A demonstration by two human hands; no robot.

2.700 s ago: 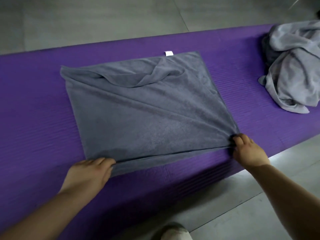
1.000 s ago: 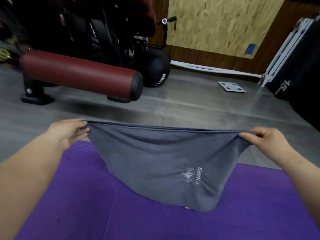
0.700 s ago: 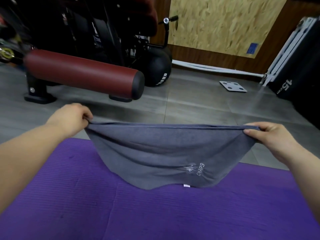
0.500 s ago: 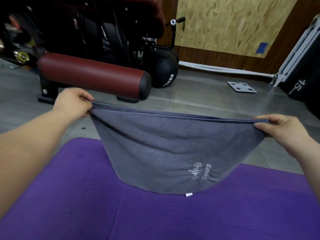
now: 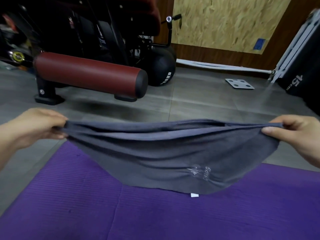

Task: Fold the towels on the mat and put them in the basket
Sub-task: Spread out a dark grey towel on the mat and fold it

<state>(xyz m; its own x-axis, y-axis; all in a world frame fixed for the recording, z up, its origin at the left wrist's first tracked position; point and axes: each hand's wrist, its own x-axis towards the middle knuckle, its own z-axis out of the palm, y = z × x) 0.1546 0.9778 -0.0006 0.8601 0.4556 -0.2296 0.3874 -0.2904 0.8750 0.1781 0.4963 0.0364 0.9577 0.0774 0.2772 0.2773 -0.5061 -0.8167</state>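
— Grey towel: where?
— Up in the air over the far edge of the purple mat, stretched wide and sagging in the middle. Lower hem low over the mat; touching or not, cannot tell.
— Held how?
— Top left corner bunched in the left hand, fingers curled round the cloth. Top right corner pinched in the right hand, thumb on the near side.
— Any writing?
— Pale print low on the towel, too blurred to read. Small white tag at the hem, nothing legible. "15" in white on the black box at far right. White letters on the black ball beside the dark red roller pad, unreadable.
— Beyond that?
— Flat grey scale on the grey floor, near the wall.
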